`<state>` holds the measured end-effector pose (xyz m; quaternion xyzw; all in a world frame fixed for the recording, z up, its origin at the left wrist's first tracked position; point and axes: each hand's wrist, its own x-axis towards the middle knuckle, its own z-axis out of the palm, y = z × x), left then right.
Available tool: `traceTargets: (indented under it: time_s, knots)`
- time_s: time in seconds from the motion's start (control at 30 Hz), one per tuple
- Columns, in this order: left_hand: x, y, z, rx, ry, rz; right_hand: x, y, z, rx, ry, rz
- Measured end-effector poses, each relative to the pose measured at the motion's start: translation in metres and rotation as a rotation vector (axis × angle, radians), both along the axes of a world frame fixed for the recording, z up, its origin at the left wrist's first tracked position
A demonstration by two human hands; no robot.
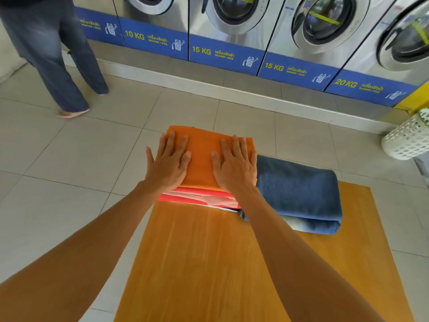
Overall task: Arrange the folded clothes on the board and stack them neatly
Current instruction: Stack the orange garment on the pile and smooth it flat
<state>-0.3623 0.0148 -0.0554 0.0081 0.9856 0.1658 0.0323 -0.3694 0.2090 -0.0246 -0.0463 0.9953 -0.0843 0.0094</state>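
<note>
Hands [202, 163] flat on stack [202, 156], perhaps laundromat.

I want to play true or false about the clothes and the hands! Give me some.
1. Both hands, left and right, lie flat on the orange cloth. True.
2. The orange cloth is under the red cloth. False: it lies on top.
3. The jeans lie right of the stack. True.
4. The jeans are on the floor. False: they lie on the board.
5. A white basket stands on the floor. True.
</note>
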Motion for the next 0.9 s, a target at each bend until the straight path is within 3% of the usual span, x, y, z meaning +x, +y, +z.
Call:
traceTargets:
  time_s: [0.13, 0.27, 0.37, 0.53, 0.77, 0.9]
  knots:
    - [-0.001, 0.002, 0.002, 0.145, -0.014, 0.073, 0.003, 0.001, -0.007, 0.003, -0.008, -0.025]
    - [-0.006, -0.016, 0.017, 0.405, 0.127, 0.51, 0.002, 0.002, -0.005, 0.004, -0.012, -0.026]
    - [-0.016, -0.023, 0.035, 0.571, 0.031, 0.622, 0.002, 0.001, -0.007, 0.007, 0.015, -0.022]
    - [-0.041, -0.01, 0.045, 0.636, -0.092, 0.565, 0.001, -0.001, -0.01, 0.002, 0.034, -0.032]
    - [-0.077, -0.026, 0.05, 0.994, -0.281, 0.773, 0.001, 0.001, -0.011, -0.139, 0.032, -0.065]
    - [-0.076, -0.024, 0.04, 0.98, -0.315, 0.787, 0.0, 0.001, -0.013, -0.141, 0.022, -0.076]
